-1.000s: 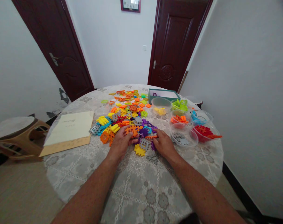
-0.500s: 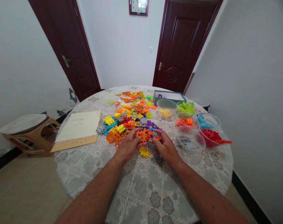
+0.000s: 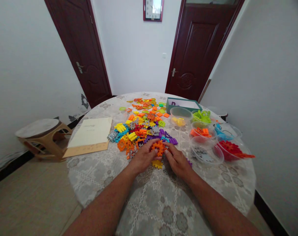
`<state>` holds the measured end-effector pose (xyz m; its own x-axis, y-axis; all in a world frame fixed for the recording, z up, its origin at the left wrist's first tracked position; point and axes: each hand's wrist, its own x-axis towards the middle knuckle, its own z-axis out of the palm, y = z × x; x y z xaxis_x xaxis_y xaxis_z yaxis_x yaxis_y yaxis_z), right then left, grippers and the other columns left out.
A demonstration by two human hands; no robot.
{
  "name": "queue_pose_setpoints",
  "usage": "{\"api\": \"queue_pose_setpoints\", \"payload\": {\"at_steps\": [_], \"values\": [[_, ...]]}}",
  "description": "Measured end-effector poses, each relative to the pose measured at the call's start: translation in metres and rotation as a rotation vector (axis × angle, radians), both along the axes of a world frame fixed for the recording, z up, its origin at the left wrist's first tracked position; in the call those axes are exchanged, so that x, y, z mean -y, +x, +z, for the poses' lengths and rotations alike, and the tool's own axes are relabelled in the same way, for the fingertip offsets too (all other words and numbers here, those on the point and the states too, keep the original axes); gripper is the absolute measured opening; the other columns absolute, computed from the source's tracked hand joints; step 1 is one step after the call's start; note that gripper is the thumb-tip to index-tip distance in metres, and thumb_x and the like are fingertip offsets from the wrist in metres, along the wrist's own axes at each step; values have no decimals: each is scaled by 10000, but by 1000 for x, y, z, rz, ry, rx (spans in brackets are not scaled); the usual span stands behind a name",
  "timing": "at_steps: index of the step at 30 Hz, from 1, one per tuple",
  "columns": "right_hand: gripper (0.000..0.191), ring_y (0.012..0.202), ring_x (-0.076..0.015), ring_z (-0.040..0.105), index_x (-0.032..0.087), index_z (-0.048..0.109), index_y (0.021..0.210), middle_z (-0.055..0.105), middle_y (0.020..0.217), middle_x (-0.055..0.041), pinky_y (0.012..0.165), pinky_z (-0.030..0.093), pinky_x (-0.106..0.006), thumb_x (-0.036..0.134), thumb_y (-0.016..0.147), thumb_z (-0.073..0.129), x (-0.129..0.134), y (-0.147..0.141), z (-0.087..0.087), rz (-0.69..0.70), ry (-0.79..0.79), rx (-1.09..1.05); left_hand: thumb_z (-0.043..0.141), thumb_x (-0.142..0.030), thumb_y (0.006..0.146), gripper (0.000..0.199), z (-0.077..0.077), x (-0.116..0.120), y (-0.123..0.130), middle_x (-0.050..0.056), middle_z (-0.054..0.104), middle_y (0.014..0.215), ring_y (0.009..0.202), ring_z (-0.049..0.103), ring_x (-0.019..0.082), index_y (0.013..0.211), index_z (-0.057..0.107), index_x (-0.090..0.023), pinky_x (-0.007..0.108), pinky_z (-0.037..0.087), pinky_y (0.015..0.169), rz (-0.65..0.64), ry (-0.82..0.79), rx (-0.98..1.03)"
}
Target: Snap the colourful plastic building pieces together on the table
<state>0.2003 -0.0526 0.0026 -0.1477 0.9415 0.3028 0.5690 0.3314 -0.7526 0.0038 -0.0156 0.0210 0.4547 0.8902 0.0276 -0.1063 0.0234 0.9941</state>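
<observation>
Between my two hands is an orange toothed plastic building piece (image 3: 158, 148), raised just above the table. My left hand (image 3: 144, 156) pinches it from the left, thumb on the near face. From the other side my right hand (image 3: 176, 158) closes thumb and fingers on its right edge. The fingers cover parts of it, so I cannot tell how many pieces are joined. A yellow gear-shaped piece (image 3: 157, 164) lies on the table just below the hands. Right behind them spreads a heap of mixed building pieces (image 3: 139, 126) in several colours.
Clear plastic bowls of sorted pieces stand on the right, among them a bowl of grey pieces (image 3: 219, 161) and one of red pieces (image 3: 229, 149). Behind them sits a green box (image 3: 183, 104). Paper sheets (image 3: 91, 131) lie at the left, and a wooden stool (image 3: 47, 139) stands beyond the table (image 3: 144, 203).
My view has shifted, so everything sits slightly further right. My hands have drawn closer together, and the orange pieces, spread wide before, now appear as one compact shape between them.
</observation>
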Motion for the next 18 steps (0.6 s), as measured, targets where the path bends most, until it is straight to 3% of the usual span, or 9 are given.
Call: {"api": "queue_pose_setpoints", "payload": {"at_steps": [6,12,15,18], "values": [[456,972,-269,710,222,536,1480,743,1123,-103,896,527,-406,375,1064,427,-1,0,-1,-74,28,81,640,-280,914,526,-6,-2,3,117,627,1376,1123,687,259,1432,560,-230,429,643,907,14,30,-42],[409,1103,-247,676,250,632,1333,712,1261,-73,996,523,-410,393,949,645,-3,-5,3,-56,-64,-247,622,-332,938,527,-1,-1,3,105,682,1300,1003,718,226,1453,564,-237,392,641,877,52,163,-199],[402,926,-218,693,237,640,1257,738,1115,-60,835,569,-368,406,897,699,-6,-8,4,-38,-187,-424,577,-356,972,505,2,-1,1,94,661,1365,1069,712,238,1465,561,-246,387,633,910,72,255,-308],[391,749,-175,651,233,620,1220,717,980,-37,649,533,-296,409,879,698,-7,-9,5,-50,-267,-493,538,-382,1005,508,4,-1,0,84,622,1443,1168,689,247,1497,528,-260,395,616,971,38,309,-332]]}}
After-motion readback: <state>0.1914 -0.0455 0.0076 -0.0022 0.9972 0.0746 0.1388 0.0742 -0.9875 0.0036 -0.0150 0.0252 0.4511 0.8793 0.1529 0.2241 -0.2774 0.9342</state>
